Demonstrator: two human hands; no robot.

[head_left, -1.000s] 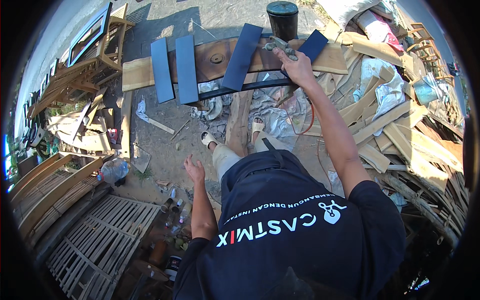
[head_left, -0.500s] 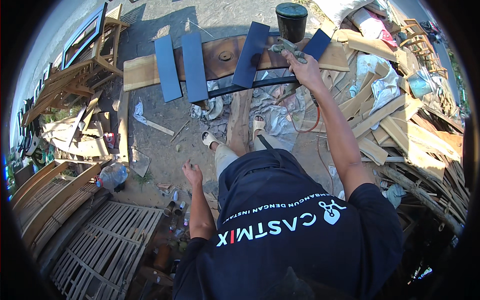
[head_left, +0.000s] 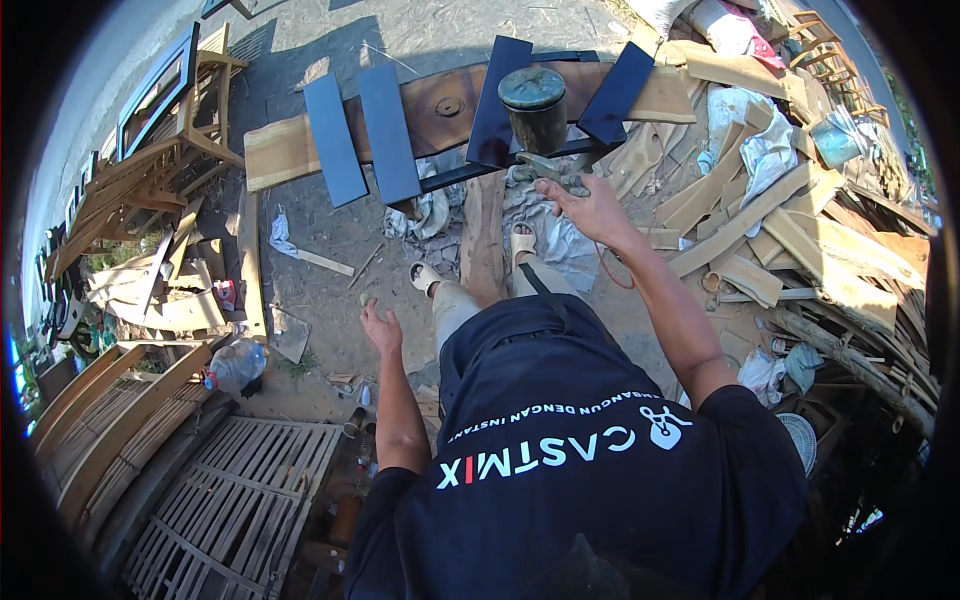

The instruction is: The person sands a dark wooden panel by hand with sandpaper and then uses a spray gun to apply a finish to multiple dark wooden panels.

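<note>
My right hand [head_left: 592, 208] grips a paint spray gun [head_left: 548, 168] by its handle. The gun's dark lidded paint cup [head_left: 540, 128] stands up from it and covers part of the boards behind. Four-sided dark painted boards lie crosswise on a wide brown plank [head_left: 433, 105]: one at the far left [head_left: 336, 140], one beside it [head_left: 390, 130], one just left of the cup [head_left: 494, 110] and one right of it [head_left: 618, 95]. A thin dark strip [head_left: 445, 178] runs near their close ends. My left hand [head_left: 380, 328] hangs low, fingers apart, holding nothing.
Wood offcuts [head_left: 745, 200] pile up at the right, with a bluish bucket [head_left: 838, 140] among them. Wooden chair frames [head_left: 190, 130] stand at the left. A slatted bamboo rack [head_left: 235, 500] and a clear plastic jug [head_left: 238, 365] are at the lower left. Crumpled sheeting [head_left: 560, 235] lies beneath the plank.
My right hand has drawn the spray gun toward me and to the left, and the cup now stands in front of the boards. My left hand has risen slightly.
</note>
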